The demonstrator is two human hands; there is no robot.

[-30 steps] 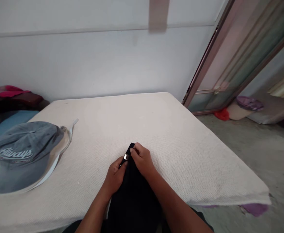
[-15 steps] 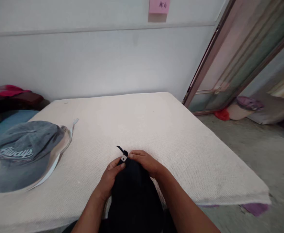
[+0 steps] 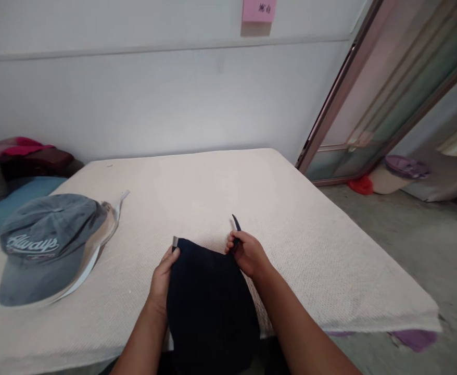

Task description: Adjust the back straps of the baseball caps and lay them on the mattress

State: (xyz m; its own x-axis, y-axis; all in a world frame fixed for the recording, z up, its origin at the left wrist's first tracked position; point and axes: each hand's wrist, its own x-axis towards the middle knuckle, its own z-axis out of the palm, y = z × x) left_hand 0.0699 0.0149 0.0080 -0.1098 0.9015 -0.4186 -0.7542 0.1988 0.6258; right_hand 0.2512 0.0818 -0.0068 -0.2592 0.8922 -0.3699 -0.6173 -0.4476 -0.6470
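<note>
A black cap [image 3: 213, 307] hangs between my hands at the table's near edge, its back opening spread apart. At its left corner my left hand [image 3: 164, 276] pinches the cloth beside a small metal buckle [image 3: 175, 241]. On the other side my right hand [image 3: 249, 253] grips the cap's black strap [image 3: 236, 223], whose free end sticks up above the fingers. Buckle and strap are apart. To the left, a grey cap [image 3: 52, 224] with white lettering lies over a stack of lighter caps, whose lower parts are mostly hidden.
A cream textured cloth [image 3: 197, 192] covers the table, which meets a white wall [image 3: 142, 104]. Dark red and pink items [image 3: 29, 151] and a blue surface [image 3: 33, 184] sit at the left. A sliding door [image 3: 341, 94] and a bin [image 3: 392, 177] stand at right.
My hands have moved apart, left hand leftward and right hand slightly rightward. The strap has come out of the buckle, and the black cap's back is now spread open.
</note>
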